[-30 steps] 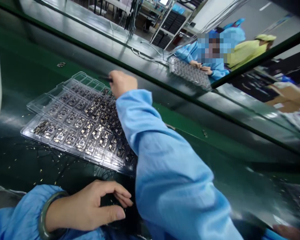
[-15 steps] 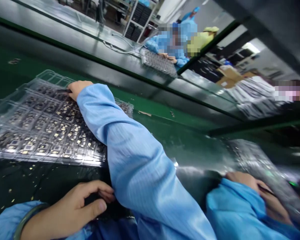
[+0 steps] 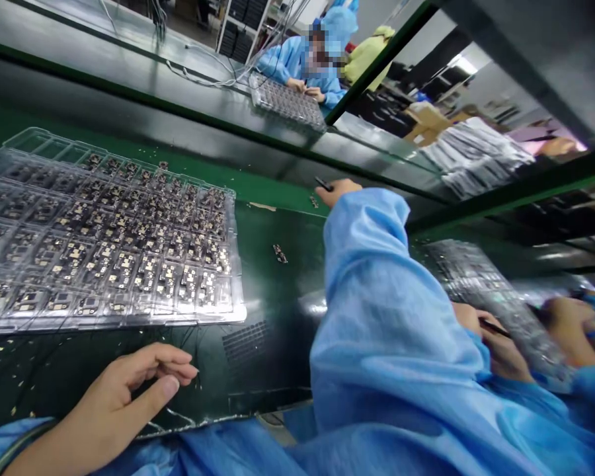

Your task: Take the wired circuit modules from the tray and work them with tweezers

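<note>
A small black tool [image 3: 323, 184] is pinched in a narrow grip by the right hand [image 3: 338, 190], its tip pointed away from the blue sleeve [image 3: 371, 311]. This hand is held over the far part of the green table mat [image 3: 282, 221], just beside a tiny loose board [image 3: 314, 201]. A second loose board [image 3: 279, 253] is lying on the mat, nearer the middle and apart from the hand.

The left hand [image 3: 123, 396] is open at the near edge of the table, with its fingers loosely curved and nothing held. A bangle [image 3: 22, 451] is worn around its wrist. It is near the front rim of a clear plastic tray [image 3: 235, 311] but not touching it. The tray, filled with rows of small circuit boards [image 3: 129, 264], is laid flat at the left of the table and runs out of view. Gold flecks [image 3: 2, 350] are scattered on the mat along its near side.

At the right, a dark tool [image 3: 494, 327] is held by another person's hand [image 3: 500, 350] over a second tray [image 3: 480, 284]. Across the table, a third tray [image 3: 287, 99] is being worked on by a co-worker [image 3: 297, 69] in a blue smock and hood.
</note>
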Demonstrator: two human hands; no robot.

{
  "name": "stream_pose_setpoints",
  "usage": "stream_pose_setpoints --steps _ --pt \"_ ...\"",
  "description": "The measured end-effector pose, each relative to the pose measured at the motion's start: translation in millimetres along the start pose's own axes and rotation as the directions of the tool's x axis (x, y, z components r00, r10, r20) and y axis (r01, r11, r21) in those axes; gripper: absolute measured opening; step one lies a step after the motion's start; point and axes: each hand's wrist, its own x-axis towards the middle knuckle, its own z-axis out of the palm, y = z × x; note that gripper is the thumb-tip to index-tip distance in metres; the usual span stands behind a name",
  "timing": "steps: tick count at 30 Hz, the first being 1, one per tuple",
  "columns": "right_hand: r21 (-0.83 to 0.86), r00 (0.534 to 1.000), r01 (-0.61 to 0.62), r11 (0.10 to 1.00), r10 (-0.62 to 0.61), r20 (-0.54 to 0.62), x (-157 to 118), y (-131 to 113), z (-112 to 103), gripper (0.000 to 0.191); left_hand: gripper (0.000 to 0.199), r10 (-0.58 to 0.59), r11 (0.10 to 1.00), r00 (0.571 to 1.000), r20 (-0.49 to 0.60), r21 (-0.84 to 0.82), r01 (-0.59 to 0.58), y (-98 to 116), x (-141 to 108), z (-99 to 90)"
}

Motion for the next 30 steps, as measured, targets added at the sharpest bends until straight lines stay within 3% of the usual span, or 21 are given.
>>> stream_pose_setpoints --steps 3,7,10,13,16,19,22,25,27,28,30 --pt "0.009 0.994 -0.072 0.997 0.071 0.079 5.9 34.9 29.2 0.027 0.023 -0.030 0.999 1.000 0.006 0.040 0.030 -2.7 5.5 0.5" --pt "0.056 0.994 -0.033 0.998 0.027 0.105 -3.0 36.8 54.0 0.028 0.024 -0.058 0.995 0.998 0.029 0.077 0.056 -4.8 10.1 1.7" --pt "0.126 0.991 0.066 0.990 -0.080 0.111 -26.4 28.9 58.9 0.035 0.023 -0.067 0.995 0.998 -0.010 0.072 0.068 -3.0 9.3 5.2" --pt "0.222 0.950 0.139 0.965 -0.193 0.247 -52.1 24.2 63.2 0.033 0.021 -0.056 0.997 0.998 -0.026 0.051 0.057 -1.3 6.8 6.9" --pt "0.280 0.906 0.115 0.953 -0.216 0.363 -65.6 22.1 73.7 0.028 0.020 -0.027 0.998 0.999 0.021 0.055 0.026 -1.0 5.1 6.1" --pt "0.327 0.899 0.094 0.940 -0.221 0.379 -67.0 21.1 80.5 0.025 0.020 0.003 0.998 1.000 0.000 0.069 -0.003 -0.6 3.8 6.4" --pt "0.359 0.903 0.083 0.930 -0.222 0.368 -71.3 22.3 70.4 0.024 0.019 0.038 0.998 0.998 -0.055 0.056 -0.034 0.9 2.4 7.9" --pt "0.347 0.952 0.104 0.932 -0.194 0.237 -97.8 23.3 45.4 0.022 0.016 0.073 0.997 0.995 -0.071 0.017 -0.072 1.7 2.6 9.5" --pt "0.316 0.978 0.195 0.928 -0.206 0.002 -130.8 19.8 28.4 0.019 0.017 0.118 0.993 0.992 -0.037 -0.027 -0.119 1.8 4.8 12.3" --pt "0.309 0.961 0.274 0.911 -0.250 -0.117 -150.5 16.3 22.0 0.016 0.018 0.149 0.988 0.989 -0.003 -0.052 -0.149 1.8 6.7 14.8" --pt "0.361 0.869 0.493 0.792 -0.423 -0.258 -191.5 6.1 15.0 0.010 0.023 0.211 0.975 0.974 0.082 -0.096 -0.203 2.1 11.3 22.1"
